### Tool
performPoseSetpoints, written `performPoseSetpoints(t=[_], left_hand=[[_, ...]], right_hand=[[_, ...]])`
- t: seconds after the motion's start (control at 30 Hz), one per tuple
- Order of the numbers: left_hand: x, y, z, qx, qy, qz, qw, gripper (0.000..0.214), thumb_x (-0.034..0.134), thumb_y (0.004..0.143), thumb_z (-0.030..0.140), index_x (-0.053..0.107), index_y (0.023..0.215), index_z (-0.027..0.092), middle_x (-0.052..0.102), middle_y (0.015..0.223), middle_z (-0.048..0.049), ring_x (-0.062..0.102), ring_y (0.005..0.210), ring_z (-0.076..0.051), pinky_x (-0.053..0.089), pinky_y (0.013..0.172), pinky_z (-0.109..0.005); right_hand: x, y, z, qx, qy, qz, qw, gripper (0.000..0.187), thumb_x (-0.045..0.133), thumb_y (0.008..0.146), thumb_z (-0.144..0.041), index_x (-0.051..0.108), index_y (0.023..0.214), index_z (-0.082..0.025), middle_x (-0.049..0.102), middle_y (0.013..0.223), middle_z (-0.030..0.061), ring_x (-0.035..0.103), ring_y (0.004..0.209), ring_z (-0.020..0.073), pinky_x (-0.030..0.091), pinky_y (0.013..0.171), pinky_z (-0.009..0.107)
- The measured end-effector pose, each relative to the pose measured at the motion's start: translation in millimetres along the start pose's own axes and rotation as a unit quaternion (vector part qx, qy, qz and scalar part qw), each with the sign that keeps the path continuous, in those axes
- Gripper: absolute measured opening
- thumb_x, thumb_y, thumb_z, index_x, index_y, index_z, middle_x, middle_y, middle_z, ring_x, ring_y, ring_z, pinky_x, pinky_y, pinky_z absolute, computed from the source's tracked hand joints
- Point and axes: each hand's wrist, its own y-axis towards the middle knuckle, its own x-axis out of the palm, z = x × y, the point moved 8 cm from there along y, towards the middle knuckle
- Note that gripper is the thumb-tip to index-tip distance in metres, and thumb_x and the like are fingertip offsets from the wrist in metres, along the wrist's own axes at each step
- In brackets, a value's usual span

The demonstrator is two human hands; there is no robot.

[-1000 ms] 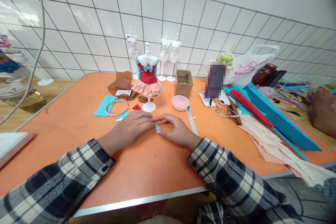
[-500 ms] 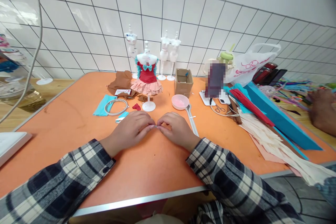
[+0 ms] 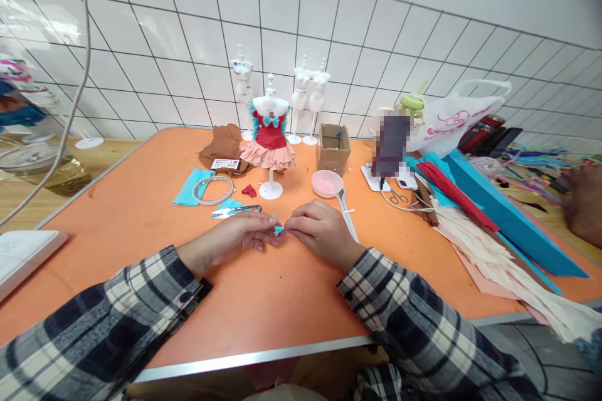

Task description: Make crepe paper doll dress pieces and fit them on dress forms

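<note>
One small turquoise piece (image 3: 278,230), held over the orange table (image 3: 263,313).
Creased and slightly fanned, it shows more than half a second earlier, the left hand (image 3: 235,235) having turned. It lies between the fingertips: the left hand holds it narrowly, thumb above, while the right hand (image 3: 323,232) pinches its right edge.
</note>
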Motion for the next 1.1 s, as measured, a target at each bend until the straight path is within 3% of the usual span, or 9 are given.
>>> performPoseSetpoints(t=[0.27, 0.43, 0.57, 0.7, 0.8, 0.87, 1.0, 1.1], left_hand=[[6.7, -4, 3, 0.013, -0.017, -0.019, 1.0, 0.01, 0.078, 0.068, 0.025, 0.074, 0.075, 0.02, 0.074, 0.08, -0.0053, 0.07, 0.082, -0.021, 0.055, 0.082, -0.036], [6.9, 1, 4, 0.044, -0.014, -0.024, 0.999, 0.011, 0.076, 0.07, 0.028, 0.072, 0.076, 0.02, 0.071, 0.08, -0.0037, 0.067, 0.081, -0.019, 0.052, 0.085, -0.035], [2.8, 6, 14, 0.116, 0.116, -0.008, 0.986, 0.018, 0.074, 0.071, 0.036, 0.07, 0.074, 0.018, 0.068, 0.078, -0.0017, 0.062, 0.077, -0.018, 0.049, 0.079, -0.032], [1.6, 7, 19, 0.146, 0.198, 0.01, 0.969, 0.023, 0.07, 0.073, 0.04, 0.067, 0.074, 0.018, 0.066, 0.078, -0.0006, 0.059, 0.078, -0.017, 0.045, 0.077, -0.03], [4.3, 8, 17, 0.144, 0.236, 0.01, 0.961, 0.023, 0.067, 0.074, 0.04, 0.066, 0.073, 0.018, 0.065, 0.076, 0.0001, 0.058, 0.075, -0.017, 0.043, 0.072, -0.028], [5.9, 8, 15, 0.14, 0.253, 0.012, 0.957, 0.022, 0.065, 0.074, 0.04, 0.065, 0.071, 0.018, 0.064, 0.075, 0.0004, 0.057, 0.073, -0.016, 0.042, 0.069, -0.027], [5.9, 11, 11, 0.14, 0.263, 0.028, 0.954, 0.019, 0.064, 0.072, 0.037, 0.065, 0.068, 0.018, 0.063, 0.07, 0.001, 0.056, 0.069, -0.016, 0.041, 0.066, -0.026], [3.4, 12, 10, 0.148, 0.261, 0.045, 0.953, 0.018, 0.064, 0.072, 0.035, 0.066, 0.068, 0.018, 0.062, 0.067, 0.0019, 0.055, 0.065, -0.015, 0.04, 0.062, -0.025]], right_hand=[[1, -1, -3, -0.018, -0.02, 0.004, 1.0, 0.022, 0.05, 0.096, -0.024, 0.072, 0.092, -0.023, 0.071, 0.092, 0.0048, 0.058, 0.081, 0.0171, 0.043, 0.073, 0.031], [-1, 0, -3, 0.003, 0.031, 0.005, 0.999, 0.016, 0.054, 0.092, -0.023, 0.07, 0.089, -0.02, 0.07, 0.092, 0.0067, 0.06, 0.086, 0.0181, 0.045, 0.078, 0.031], [4, -1, 15, 0.106, 0.139, 0.014, 0.985, 0.011, 0.061, 0.086, -0.027, 0.067, 0.083, -0.018, 0.068, 0.085, 0.0055, 0.061, 0.08, 0.0165, 0.047, 0.072, 0.029], [24, -9, 44, 0.263, 0.267, 0.006, 0.927, 0.016, 0.065, 0.081, -0.028, 0.067, 0.093, -0.017, 0.07, 0.089, 0.0043, 0.063, 0.077, 0.0146, 0.047, 0.067, 0.026], [35, -12, 50, 0.305, 0.311, -0.02, 0.9, 0.017, 0.063, 0.082, -0.029, 0.069, 0.092, -0.016, 0.071, 0.092, 0.0055, 0.064, 0.083, 0.016, 0.048, 0.071, 0.027], [35, -12, 50, 0.301, 0.303, -0.014, 0.904, 0.016, 0.065, 0.081, -0.029, 0.07, 0.089, -0.016, 0.071, 0.091, 0.0055, 0.063, 0.082, 0.0163, 0.047, 0.07, 0.028], [25, -6, 42, 0.239, 0.251, 0.004, 0.938, 0.009, 0.069, 0.079, -0.025, 0.071, 0.086, -0.019, 0.07, 0.091, 0.0041, 0.062, 0.085, 0.0163, 0.045, 0.068, 0.027], [17, -2, 31, 0.179, 0.205, 0.023, 0.962, 0.003, 0.07, 0.079, -0.019, 0.07, 0.083, -0.02, 0.069, 0.092, 0.0033, 0.062, 0.089, 0.0161, 0.047, 0.078, 0.029]])
